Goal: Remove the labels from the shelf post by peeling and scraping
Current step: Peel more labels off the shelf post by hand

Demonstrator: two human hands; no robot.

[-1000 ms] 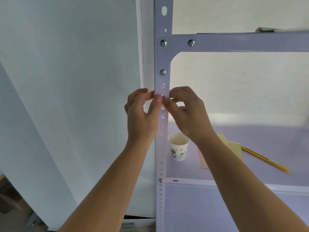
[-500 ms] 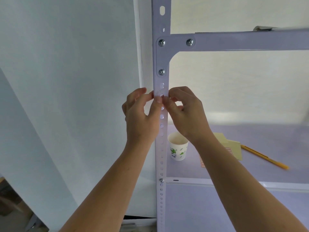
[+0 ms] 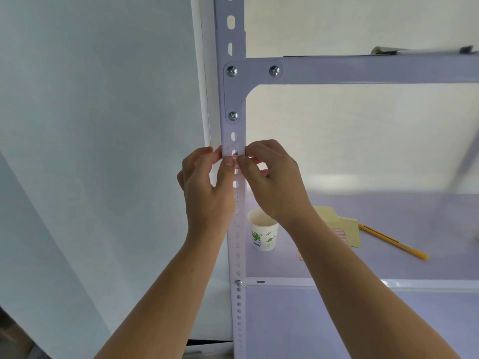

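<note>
Thumbs of left hand (image 3: 204, 193) and right hand (image 3: 277, 187) meet on the label (image 3: 235, 161), fingers curled round the post (image 3: 237, 255). Nails should slip under its edge between them, peeling slowly.

left hand (image 3: 207, 187), right hand (image 3: 274, 182), pinching label (image 3: 235, 161) (on post (image 3: 238, 35))

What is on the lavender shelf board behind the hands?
A white paper cup with green print stands there, beside pale yellow paper sheets and a yellow pen. The right forearm covers part of the sheets.
</note>
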